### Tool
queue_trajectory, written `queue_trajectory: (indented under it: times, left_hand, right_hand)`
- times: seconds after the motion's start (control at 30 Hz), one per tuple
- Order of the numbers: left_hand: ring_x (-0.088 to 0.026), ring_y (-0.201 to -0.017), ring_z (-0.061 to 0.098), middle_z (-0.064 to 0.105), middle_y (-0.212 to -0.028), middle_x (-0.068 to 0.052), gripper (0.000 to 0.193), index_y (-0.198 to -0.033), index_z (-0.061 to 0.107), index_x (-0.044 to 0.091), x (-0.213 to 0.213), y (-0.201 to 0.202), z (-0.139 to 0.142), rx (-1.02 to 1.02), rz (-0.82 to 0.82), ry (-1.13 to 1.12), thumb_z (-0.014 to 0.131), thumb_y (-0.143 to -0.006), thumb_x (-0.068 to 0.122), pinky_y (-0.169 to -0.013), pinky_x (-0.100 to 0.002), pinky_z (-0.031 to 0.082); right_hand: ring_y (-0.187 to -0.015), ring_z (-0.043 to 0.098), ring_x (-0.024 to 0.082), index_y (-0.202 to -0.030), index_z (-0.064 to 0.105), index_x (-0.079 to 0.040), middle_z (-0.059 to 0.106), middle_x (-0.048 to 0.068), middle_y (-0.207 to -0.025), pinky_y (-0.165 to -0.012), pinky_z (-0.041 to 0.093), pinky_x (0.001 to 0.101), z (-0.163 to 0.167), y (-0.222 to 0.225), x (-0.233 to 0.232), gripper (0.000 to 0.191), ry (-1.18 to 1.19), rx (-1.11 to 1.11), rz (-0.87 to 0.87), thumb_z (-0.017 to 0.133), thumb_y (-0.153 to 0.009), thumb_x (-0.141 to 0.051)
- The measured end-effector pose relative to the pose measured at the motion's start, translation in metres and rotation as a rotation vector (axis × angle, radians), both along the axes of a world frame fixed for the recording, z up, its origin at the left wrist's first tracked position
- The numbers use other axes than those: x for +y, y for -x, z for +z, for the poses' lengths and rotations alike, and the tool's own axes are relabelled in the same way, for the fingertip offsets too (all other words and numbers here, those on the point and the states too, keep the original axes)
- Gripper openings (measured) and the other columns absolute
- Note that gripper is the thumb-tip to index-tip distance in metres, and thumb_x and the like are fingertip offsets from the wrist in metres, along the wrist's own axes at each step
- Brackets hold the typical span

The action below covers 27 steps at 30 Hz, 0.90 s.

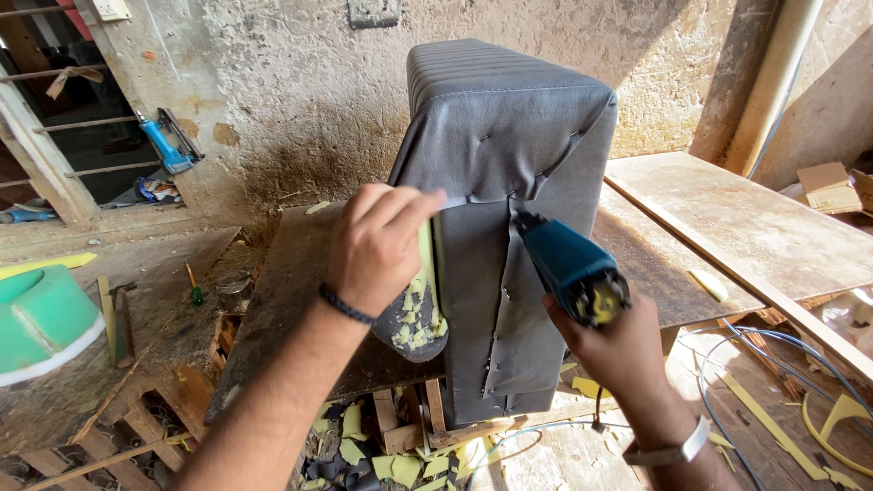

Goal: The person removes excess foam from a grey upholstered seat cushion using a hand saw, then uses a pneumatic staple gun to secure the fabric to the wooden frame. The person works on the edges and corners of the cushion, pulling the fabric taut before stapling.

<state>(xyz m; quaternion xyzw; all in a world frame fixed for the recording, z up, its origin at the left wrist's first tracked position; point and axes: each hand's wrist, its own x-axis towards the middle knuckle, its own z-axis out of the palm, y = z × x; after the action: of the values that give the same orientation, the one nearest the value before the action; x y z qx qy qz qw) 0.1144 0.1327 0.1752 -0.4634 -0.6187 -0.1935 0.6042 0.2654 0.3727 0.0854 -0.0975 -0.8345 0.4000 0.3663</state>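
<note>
A grey upholstered seat piece (498, 155) stands upright on a dark worn workbench (291, 273), its fabric folded and stapled down the near side. My left hand (375, 244) pinches a flap of the grey fabric near the top of that side, with yellow foam showing under it. My right hand (609, 350) grips a blue pneumatic staple gun (568, 264), its nose pressed against the fabric seam just right of my left hand.
A wooden board (727, 218) lies to the right. Blue and yellow hoses (773, 382) trail on the floor at right. Yellow foam scraps (400, 464) litter the ground below. A green foam form (41, 318) sits at left, a screwdriver (193, 286) near it.
</note>
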Motion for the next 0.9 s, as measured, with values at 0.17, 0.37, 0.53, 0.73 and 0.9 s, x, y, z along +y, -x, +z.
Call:
queue_trajectory:
  times: [0.17,0.37,0.53,0.73,0.9]
  left_hand:
    - [-0.013,-0.083,0.068,0.065,-0.103,-0.005,0.058,-0.132,0.045,0.003,-0.014,0.007,-0.060,-0.897,-0.260,-0.286,0.074,-0.087,0.026,-0.070,-0.030,0.059]
    - [-0.017,-0.049,0.060,0.068,-0.064,-0.007,0.036,-0.082,0.072,0.006,0.000,0.007,-0.134,-1.386,-0.131,-0.503,0.066,-0.097,0.039,-0.044,-0.033,0.046]
    - [-0.017,-0.043,0.063,0.068,-0.054,-0.007,0.035,-0.078,0.076,0.009,-0.007,-0.020,-0.131,-1.013,0.126,-0.272,0.068,-0.098,0.037,-0.042,-0.034,0.045]
    - [-0.014,-0.042,0.065,0.071,-0.058,-0.004,0.022,-0.086,0.076,0.010,-0.015,-0.055,-0.121,-0.733,0.021,-0.141,0.066,-0.098,0.025,-0.037,-0.030,0.048]
    - [-0.011,-0.043,0.064,0.070,-0.059,-0.002,0.024,-0.082,0.074,0.012,-0.005,-0.083,-0.120,-0.689,-0.121,-0.118,0.066,-0.102,0.023,-0.037,-0.027,0.048]
  right_hand:
    - [-0.066,0.074,0.018,-0.094,0.073,-0.005,0.074,0.009,-0.074,-0.063,0.056,0.0328,-0.058,-0.004,0.001,0.030,0.004,0.223,-0.303,0.083,-0.090,-0.033]
    - [-0.075,0.074,0.021,-0.104,0.068,-0.003,0.076,0.011,-0.088,-0.066,0.056,0.0344,-0.074,0.038,0.018,0.040,0.038,0.366,-0.331,0.087,-0.088,-0.035]
    - [-0.081,0.074,0.026,-0.108,0.068,0.000,0.075,0.015,-0.091,-0.072,0.054,0.0367,-0.087,0.052,0.000,0.044,0.083,0.368,-0.353,0.086,-0.086,-0.034]
    - [-0.079,0.071,0.025,-0.096,0.072,-0.001,0.075,0.013,-0.086,-0.073,0.053,0.0380,-0.104,0.056,0.021,0.043,0.176,0.240,-0.272,0.086,-0.087,-0.040]
    - [-0.073,0.065,0.019,-0.093,0.071,-0.001,0.072,0.007,-0.082,-0.068,0.052,0.0354,-0.111,0.053,0.056,0.038,0.290,0.191,-0.105,0.083,-0.091,-0.037]
